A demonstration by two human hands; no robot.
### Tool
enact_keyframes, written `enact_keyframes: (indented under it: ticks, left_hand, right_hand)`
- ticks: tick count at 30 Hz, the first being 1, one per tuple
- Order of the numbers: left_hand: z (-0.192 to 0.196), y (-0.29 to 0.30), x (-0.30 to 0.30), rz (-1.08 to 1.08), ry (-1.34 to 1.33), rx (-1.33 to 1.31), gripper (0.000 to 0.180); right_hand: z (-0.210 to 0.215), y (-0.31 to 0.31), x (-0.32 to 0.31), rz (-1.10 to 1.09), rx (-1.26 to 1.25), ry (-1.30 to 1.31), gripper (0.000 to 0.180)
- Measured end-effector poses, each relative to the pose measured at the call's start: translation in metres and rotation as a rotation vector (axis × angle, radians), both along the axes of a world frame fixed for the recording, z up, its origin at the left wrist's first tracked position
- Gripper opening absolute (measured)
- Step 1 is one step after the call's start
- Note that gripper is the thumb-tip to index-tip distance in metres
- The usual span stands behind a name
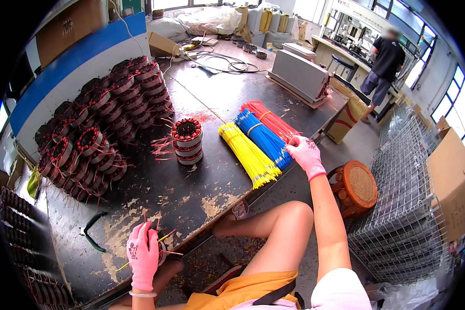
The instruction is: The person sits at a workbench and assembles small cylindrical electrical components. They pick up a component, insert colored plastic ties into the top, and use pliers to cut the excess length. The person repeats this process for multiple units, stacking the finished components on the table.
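While my left hand (pixel 143 257) grips one stator (pixel 161 252), seemingly already wired yellow, my right fingers (pixel 296 144) pinch a red wire (pixel 272 121); the stator pile (pixel 101 121) waits.

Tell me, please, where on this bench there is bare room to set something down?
Bare bench lies between the short coil stack, the pliers and the left hand. Another patch lies behind the wire bundles, before the grey box. The left side is crowded with the coil pile.
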State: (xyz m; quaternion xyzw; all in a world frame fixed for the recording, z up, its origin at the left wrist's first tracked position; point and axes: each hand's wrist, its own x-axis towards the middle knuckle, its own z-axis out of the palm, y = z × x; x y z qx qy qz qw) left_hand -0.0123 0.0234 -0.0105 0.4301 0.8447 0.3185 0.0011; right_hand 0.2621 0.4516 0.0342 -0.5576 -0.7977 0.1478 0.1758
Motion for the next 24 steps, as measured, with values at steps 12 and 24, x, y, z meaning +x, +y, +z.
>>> enact_keyframes:
  ticks: [12, 24]
  left_hand:
    - [-0.003, 0.002, 0.002, 0.014, 0.010, 0.022, 0.027]
    - [0.038, 0.003, 0.018, -0.085, 0.501, 0.313, 0.052]
  right_hand:
    - [0.017, 0.023, 0.007, 0.045, -0.028, -0.036, 0.035]
    - [0.060, -0.199, -0.054, 0.468, -0.204, 0.946, 0.010]
